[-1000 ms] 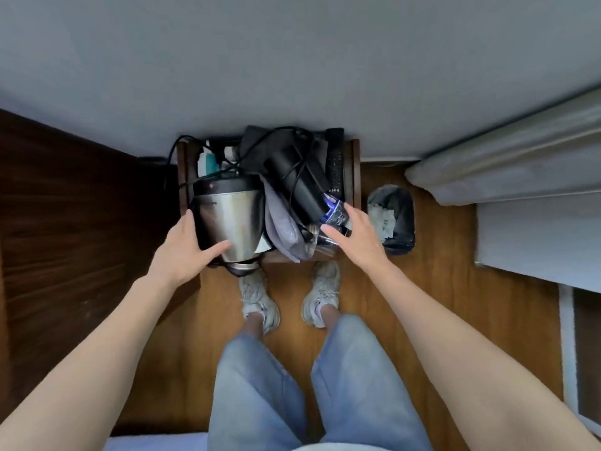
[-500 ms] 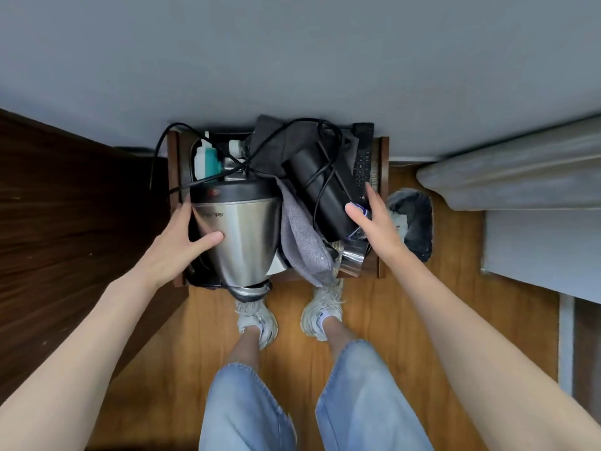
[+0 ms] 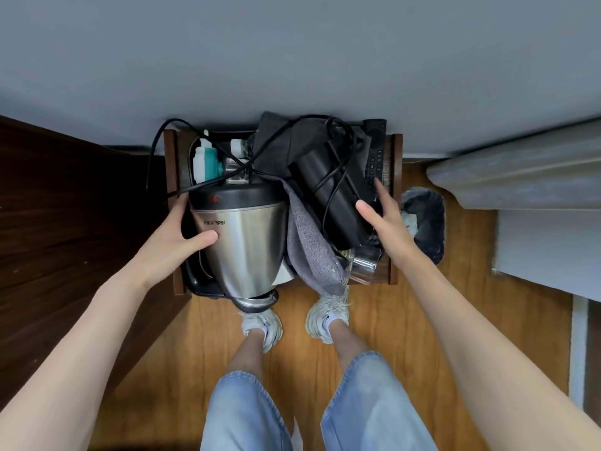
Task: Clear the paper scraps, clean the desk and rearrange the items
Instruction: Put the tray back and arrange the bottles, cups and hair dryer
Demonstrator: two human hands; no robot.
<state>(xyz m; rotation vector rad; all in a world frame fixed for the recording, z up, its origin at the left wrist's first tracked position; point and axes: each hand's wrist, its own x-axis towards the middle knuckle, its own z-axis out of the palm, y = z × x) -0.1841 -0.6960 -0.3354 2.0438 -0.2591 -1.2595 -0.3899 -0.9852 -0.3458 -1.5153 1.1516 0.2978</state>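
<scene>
A small wooden desk is crowded with items. My left hand grips the side of a steel kettle with a black lid, thumb on its front; the kettle tilts over the desk's front edge. My right hand lies open over a black cylinder wrapped in its cord, thumb on the cylinder, fingertips touching a black remote. A grey cloth hangs between kettle and cylinder. White paper scraps lie in the black bin right of the desk.
A steel cup lies at the desk's front right. A teal and white bottle and black cables sit at the back left, a black tray under the kettle. Dark wood panelling is at left, a bed at right.
My right hand has left the blue-labelled item at the desk's front and moved back onto the black cylinder and remote. My left hand stays on the kettle. The view has drawn closer.
</scene>
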